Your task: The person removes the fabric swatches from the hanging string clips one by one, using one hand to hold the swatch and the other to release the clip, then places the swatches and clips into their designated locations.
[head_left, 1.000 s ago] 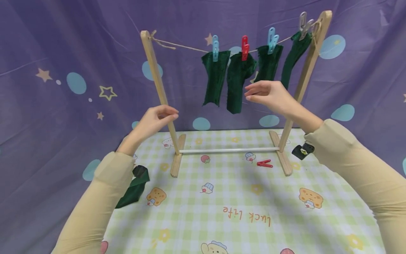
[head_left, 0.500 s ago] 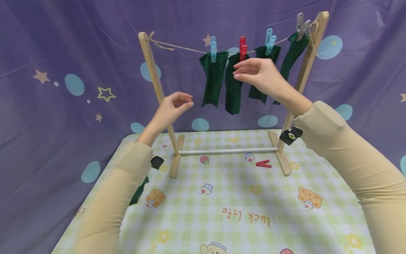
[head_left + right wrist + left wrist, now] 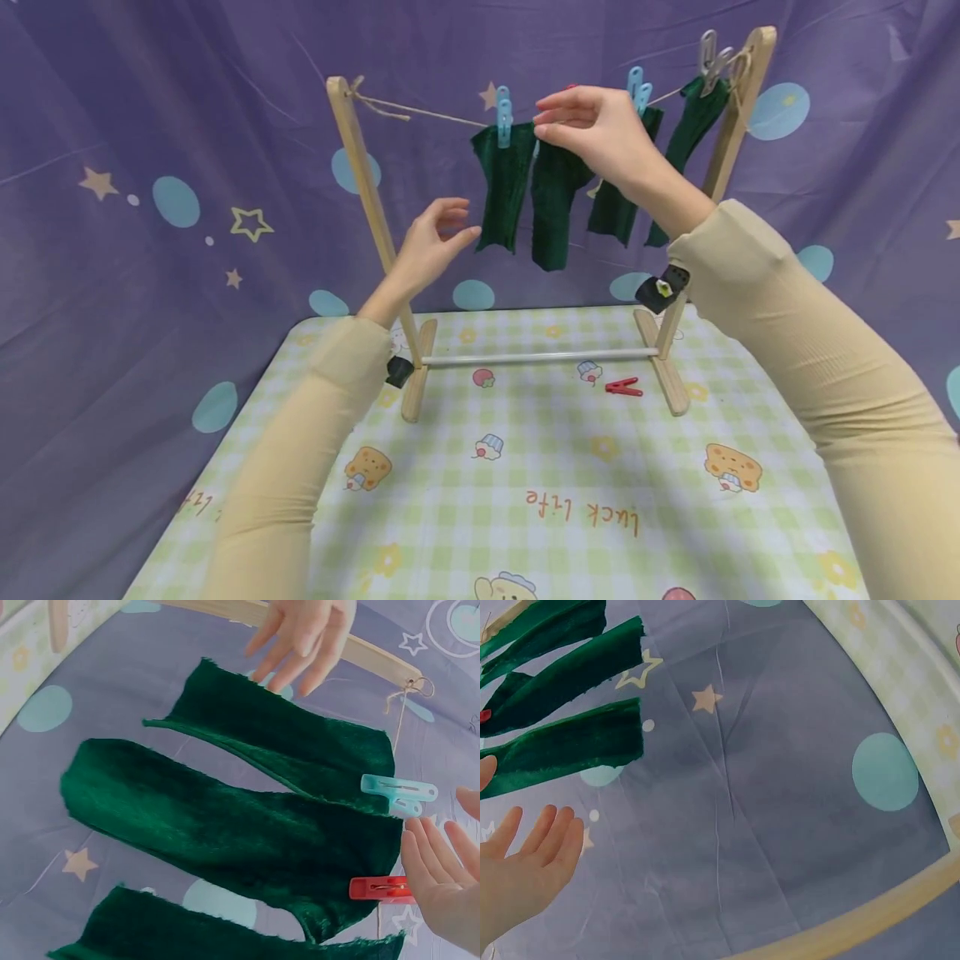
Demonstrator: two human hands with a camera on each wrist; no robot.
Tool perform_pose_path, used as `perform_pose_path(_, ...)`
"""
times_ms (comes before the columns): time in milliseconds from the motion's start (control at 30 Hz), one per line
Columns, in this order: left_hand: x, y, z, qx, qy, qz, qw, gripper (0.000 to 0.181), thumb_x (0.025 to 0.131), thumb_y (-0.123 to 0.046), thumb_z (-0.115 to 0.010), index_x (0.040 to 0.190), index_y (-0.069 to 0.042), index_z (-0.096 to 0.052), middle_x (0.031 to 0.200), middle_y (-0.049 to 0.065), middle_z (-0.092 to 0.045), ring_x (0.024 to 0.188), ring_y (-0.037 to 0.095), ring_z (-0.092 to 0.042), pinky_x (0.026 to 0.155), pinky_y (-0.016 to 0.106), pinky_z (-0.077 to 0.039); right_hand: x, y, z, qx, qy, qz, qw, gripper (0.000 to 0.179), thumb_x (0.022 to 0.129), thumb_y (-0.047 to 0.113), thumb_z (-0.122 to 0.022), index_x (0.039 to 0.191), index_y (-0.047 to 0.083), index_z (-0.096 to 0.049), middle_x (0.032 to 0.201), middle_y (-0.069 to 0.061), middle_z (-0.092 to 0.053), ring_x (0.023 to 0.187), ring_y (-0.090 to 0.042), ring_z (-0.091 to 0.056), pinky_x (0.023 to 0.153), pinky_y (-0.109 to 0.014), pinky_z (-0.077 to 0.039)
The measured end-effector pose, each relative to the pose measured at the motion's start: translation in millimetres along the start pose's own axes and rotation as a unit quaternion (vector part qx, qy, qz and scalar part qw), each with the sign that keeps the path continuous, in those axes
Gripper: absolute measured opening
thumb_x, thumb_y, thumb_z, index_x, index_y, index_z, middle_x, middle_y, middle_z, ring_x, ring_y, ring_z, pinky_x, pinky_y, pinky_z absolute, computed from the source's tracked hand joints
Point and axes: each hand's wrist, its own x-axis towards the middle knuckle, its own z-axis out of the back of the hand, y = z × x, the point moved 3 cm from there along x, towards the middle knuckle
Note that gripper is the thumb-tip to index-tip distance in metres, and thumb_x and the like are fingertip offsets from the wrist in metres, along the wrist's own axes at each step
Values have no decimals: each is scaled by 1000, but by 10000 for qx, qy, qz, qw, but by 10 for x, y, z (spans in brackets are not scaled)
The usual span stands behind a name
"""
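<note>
Dark green cloth pieces hang from a twine line by clothespins. My right hand (image 3: 592,129) is raised at the line, fingers extended with nothing between them. It covers most of the red clothespin (image 3: 375,888) in the head view; in the right wrist view its fingertips are right by the top edge of the second cloth piece (image 3: 551,212). My left hand (image 3: 433,242) is lower, fingers spread and unloaded, beside the lower part of the leftmost cloth piece (image 3: 504,187). A light blue clothespin (image 3: 504,118) clips that piece to the line.
The wooden frame (image 3: 372,200) stands on a checked tablecloth (image 3: 450,517). Further right hang cloth pieces with a blue clothespin (image 3: 636,81) and a grey clothespin (image 3: 707,54). A loose red clothespin (image 3: 623,387) lies near the frame's right foot.
My right hand has moved up and left to the line, across the red clothespin. My left hand has moved right and up; its sleeve now hides the green cloth on the table.
</note>
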Motion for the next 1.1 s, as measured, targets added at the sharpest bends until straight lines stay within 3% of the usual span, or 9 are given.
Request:
perform_pose_path(200, 83, 40, -99, -44, 99, 150, 9998, 49, 88, -23, -56, 131, -9, -38, 125, 12, -47, 110, 22, -48, 88, 33, -43, 131, 71, -44, -221, -28, 29, 9997, 37, 85, 21, -59, 119, 5, -54, 116, -9, -58, 105, -12, -54, 93, -24, -39)
perform_pose_path(567, 190, 138, -197, -200, 141, 304, 9992, 46, 89, -22, -54, 131, -9, -39, 123, 11, -49, 110, 21, -50, 88, 32, -43, 305, 125, -132, -425, 282, -135, 9986, 45, 86, 22, -58, 126, 5, -48, 124, -10, -52, 111, -13, -51, 94, -23, -37)
perform_pose_path(1100, 232, 195, -259, -365, -451, 490, 9971, 37, 88, -18, -56, 123, -6, -50, 112, 12, -57, 99, 21, -56, 83, 29, -45, 399, 77, -246, -354, 314, -442, 9979, 48, 88, 22, -55, 132, 8, -42, 132, -6, -45, 118, -10, -44, 95, -21, -35)
